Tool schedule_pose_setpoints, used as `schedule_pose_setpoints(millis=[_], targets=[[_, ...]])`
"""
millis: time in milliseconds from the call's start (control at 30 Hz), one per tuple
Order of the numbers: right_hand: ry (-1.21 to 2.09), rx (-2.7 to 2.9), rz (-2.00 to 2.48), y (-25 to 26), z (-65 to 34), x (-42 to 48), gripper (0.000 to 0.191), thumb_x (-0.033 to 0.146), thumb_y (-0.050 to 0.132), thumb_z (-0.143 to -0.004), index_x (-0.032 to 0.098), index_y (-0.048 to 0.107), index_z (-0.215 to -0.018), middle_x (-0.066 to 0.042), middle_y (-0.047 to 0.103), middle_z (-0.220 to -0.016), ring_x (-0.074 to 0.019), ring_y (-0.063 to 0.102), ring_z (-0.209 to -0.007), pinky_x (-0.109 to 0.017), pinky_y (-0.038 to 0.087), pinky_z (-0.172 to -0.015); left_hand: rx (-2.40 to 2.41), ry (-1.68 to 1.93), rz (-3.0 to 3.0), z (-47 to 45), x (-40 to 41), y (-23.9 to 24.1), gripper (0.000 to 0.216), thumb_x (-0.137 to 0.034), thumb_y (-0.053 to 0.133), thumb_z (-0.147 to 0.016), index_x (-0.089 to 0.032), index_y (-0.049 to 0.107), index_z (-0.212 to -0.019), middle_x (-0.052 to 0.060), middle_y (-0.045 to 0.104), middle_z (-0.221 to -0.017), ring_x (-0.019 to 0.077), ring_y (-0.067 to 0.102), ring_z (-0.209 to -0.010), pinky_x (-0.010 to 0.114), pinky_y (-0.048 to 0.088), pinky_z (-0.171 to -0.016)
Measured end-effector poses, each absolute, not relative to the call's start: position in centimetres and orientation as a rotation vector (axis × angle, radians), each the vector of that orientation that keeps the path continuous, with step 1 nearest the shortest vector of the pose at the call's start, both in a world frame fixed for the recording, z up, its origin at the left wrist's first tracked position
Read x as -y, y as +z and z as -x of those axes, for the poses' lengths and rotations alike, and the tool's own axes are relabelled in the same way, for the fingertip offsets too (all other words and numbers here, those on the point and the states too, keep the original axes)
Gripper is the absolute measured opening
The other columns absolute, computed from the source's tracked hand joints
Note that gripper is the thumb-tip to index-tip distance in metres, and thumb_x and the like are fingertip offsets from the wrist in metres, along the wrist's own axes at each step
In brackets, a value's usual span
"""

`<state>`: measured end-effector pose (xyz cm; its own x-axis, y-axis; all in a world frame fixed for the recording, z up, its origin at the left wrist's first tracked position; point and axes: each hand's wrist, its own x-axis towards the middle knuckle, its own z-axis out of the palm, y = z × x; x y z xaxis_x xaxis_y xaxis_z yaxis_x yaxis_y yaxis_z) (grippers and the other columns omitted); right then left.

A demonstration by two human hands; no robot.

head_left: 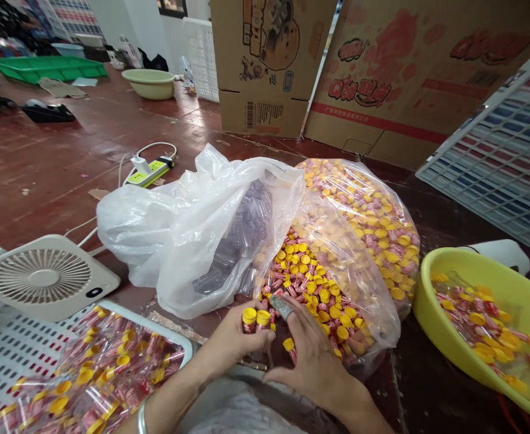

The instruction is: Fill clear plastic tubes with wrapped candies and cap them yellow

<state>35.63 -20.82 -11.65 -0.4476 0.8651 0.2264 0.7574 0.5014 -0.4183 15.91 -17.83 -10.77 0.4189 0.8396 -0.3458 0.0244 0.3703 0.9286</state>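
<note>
Two red, yellow-topped plastic tubes (256, 319) are pinched in the left hand (235, 337), lower middle. The right hand (310, 346), spread, meets a clear bag (386, 310) of more. A white plastic basket (9, 355), lower left, and round yellow tub (436, 343), right, hold bagged ones.

Soft glare streaks the red floor (66, 163).

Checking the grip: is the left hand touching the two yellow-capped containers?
Touching. The head view shows the left hand holding both containers between thumb and fingers.

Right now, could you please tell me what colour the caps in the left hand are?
The caps are yellow, in the head view.
</note>
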Motion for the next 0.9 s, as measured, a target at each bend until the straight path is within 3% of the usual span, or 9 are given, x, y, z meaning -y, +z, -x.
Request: schedule_pose_setpoints(millis=[100, 167, 233, 333, 433, 533, 633, 733, 900], targets=[[0.299, 2.488, 1.577, -12.6, -36.7, 21.1, 0.054, 0.025, 0.087, -0.072, 0.021, 0.057, -0.116, -0.014, 0.066, -0.122, -0.0321, 0.07, -0.102, -0.044, 0.063, -0.076, -1.566, 0.522, -1.728, -13.0, 15.6, -9.6, 0.015, -0.026, 0.062, -0.086, -0.018, 0.064, -0.098, 0.004, 0.069, -0.087, 0.0201, 0.064, -0.079, 0.028, 0.047, -0.071], [0.262, 2.613, 1.627, -13.4, -36.9, 21.3, 0.039, 0.014, 0.083, -0.074, 0.022, 0.062, -0.106, -0.01, 0.068, -0.116, -0.0279, 0.073, -0.09, -0.039, 0.062, -0.066, -1.933, 0.238, -2.012, -11.5, 14.0, -9.3, 0.023, -0.014, 0.054, -0.087, -0.016, 0.066, -0.106, 0.011, 0.073, -0.095, 0.0269, 0.067, -0.086, 0.033, 0.048, -0.073], [0.233, 2.692, 1.619, -14.1, -36.6, 21.5, 0.033, 0.011, 0.081, -0.075, 0.022, 0.064, -0.101, -0.009, 0.067, -0.116, -0.0275, 0.072, -0.09, -0.037, 0.062, -0.064, -2.103, 0.021, -2.09, -10.6, 12.7, -9.5, 0.03, -0.008, 0.046, -0.087, -0.012, 0.068, -0.107, 0.019, 0.073, -0.095, 0.0338, 0.069, -0.089, 0.038, 0.048, -0.074], [0.21, 2.719, 1.613, -14.7, -36.2, 21.8, 0.027, 0.006, 0.077, -0.077, 0.021, 0.064, -0.097, -0.008, 0.068, -0.115, -0.0282, 0.072, -0.094, -0.036, 0.061, -0.066, -2.113, -0.011, -2.105, -10.3, 11.7, -10.3, 0.032, -0.005, 0.041, -0.087, -0.007, 0.07, -0.1, 0.026, 0.073, -0.093, 0.039, 0.069, -0.093, 0.042, 0.049, -0.075], [0.299, 2.603, 1.574, -14.8, -36.5, 21.7, 0.022, 0.002, 0.07, -0.081, 0.02, 0.062, -0.092, -0.008, 0.068, -0.116, -0.0248, 0.072, -0.092, -0.035, 0.06, -0.071, -2.044, 0.01, -2.119, -10.0, 11.8, -10.4, 0.028, -0.012, 0.049, -0.088, -0.013, 0.071, -0.104, 0.019, 0.076, -0.096, 0.0347, 0.071, -0.092, 0.037, 0.05, -0.074], [0.456, 2.35, 1.526, -14.5, -37.2, 21.2, 0.02, 0.003, 0.065, -0.085, 0.019, 0.059, -0.094, -0.008, 0.067, -0.113, -0.022, 0.07, -0.095, -0.034, 0.058, -0.08, -1.828, 0.334, -1.988, -9.5, 12.5, -9.9, 0.026, -0.03, 0.059, -0.088, -0.021, 0.069, -0.111, 0.009, 0.077, -0.104, 0.0264, 0.071, -0.093, 0.032, 0.051, -0.08], [0.473, 2.211, 1.546, -14.4, -37.3, 20.6, 0.018, 0.008, 0.066, -0.086, 0.02, 0.056, -0.094, -0.006, 0.067, -0.101, -0.0231, 0.069, -0.092, -0.034, 0.056, -0.079, -1.475, 0.656, -1.658, -9.8, 13.3, -9.5, 0.035, -0.044, 0.069, -0.081, -0.018, 0.069, -0.105, 0.003, 0.075, -0.089, 0.0211, 0.066, -0.08, 0.028, 0.05, -0.075], [0.416, 2.282, 1.559, -14.5, -36.9, 20.2, 0.017, 0.011, 0.067, -0.086, 0.021, 0.054, -0.087, -0.003, 0.065, -0.087, -0.023, 0.068, -0.08, -0.032, 0.053, -0.068, -1.207, 0.7, -1.353, -10.9, 13.9, -9.5, 0.037, -0.045, 0.076, -0.077, -0.015, 0.068, -0.096, -0.002, 0.064, -0.071, 0.0139, 0.055, -0.064, 0.024, 0.044, -0.061], [0.339, 2.307, 1.565, -14.7, -36.3, 19.9, 0.022, 0.009, 0.07, -0.083, 0.022, 0.052, -0.083, -0.002, 0.063, -0.082, -0.0216, 0.065, -0.073, -0.03, 0.048, -0.063, -1.0, 0.697, -1.055, -12.3, 14.6, -9.6, 0.035, -0.038, 0.086, -0.07, -0.013, 0.071, -0.09, -0.004, 0.061, -0.07, 0.0089, 0.051, -0.062, 0.02, 0.04, -0.059]])
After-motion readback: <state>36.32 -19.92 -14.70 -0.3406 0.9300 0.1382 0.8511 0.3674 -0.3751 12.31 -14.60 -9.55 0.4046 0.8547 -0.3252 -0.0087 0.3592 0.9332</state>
